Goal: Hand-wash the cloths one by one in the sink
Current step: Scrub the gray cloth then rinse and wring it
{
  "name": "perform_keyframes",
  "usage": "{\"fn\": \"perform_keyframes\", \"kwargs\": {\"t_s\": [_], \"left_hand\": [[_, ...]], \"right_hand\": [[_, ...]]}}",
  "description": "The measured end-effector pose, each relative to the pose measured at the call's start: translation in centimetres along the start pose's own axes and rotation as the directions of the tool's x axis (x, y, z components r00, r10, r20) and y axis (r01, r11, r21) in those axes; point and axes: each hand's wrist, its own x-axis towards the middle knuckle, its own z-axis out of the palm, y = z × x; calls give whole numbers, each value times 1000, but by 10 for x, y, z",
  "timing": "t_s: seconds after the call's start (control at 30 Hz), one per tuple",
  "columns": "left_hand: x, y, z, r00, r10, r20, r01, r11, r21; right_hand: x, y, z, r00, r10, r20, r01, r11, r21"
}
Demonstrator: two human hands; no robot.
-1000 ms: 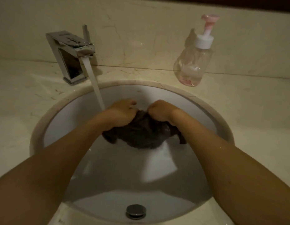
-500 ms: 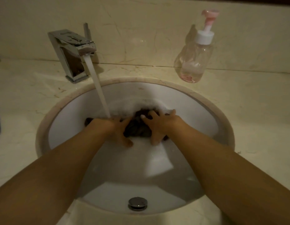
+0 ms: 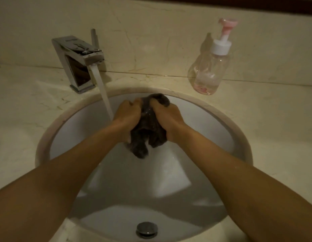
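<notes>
A dark wet cloth is bunched between my two hands over the far half of the white round sink. My left hand grips its left side with curled fingers. My right hand grips its right side, thumb dug into the top fold. The cloth's lower end hangs free below my hands. Water runs in a stream from the chrome tap and lands right beside my left wrist.
A clear pump bottle with a pink and white head stands on the counter at the back right. The marble counter rings the sink. The metal drain plug lies at the near side of the bowl.
My hands were pressing the cloth flat against the basin with spread fingers; now both have closed on it and lifted it off the bowl, bunched between them.
</notes>
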Motion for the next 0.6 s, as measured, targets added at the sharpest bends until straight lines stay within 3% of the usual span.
{"fn": "perform_keyframes", "kwargs": {"t_s": [0.1, 0.17, 0.27, 0.37, 0.43, 0.5, 0.6], "left_hand": [[4, -9, -4, 997, -59, -48, 55, 995, -78], [-2, -7, -2, 996, -93, -7, 91, 985, -145], [-23, -2, 10, 996, -17, 85, 21, 999, -47], [-36, 0, 19, 995, 35, 97, -41, 997, 59], [-34, 4, 15, 997, 75, -4, -75, 996, 38], [-20, 5, 0, 989, 117, -86, -114, 993, 39], [-1, 3, -18, 997, 67, -38, -66, 997, 42]], "right_hand": [[-24, -2, 21, 993, -70, 98, 73, 997, -23], [-23, -2, 22, 993, -103, 52, 105, 993, -51], [-4, -3, -1, 987, -101, -122, 81, 984, -156], [4, 1, -9, 987, -84, -140, 57, 981, -185], [-5, -4, -4, 996, -37, -87, 26, 992, -126], [-18, -7, 6, 997, 46, 68, -45, 999, -9], [-36, -5, 25, 983, -3, 185, 19, 996, -86]]}}
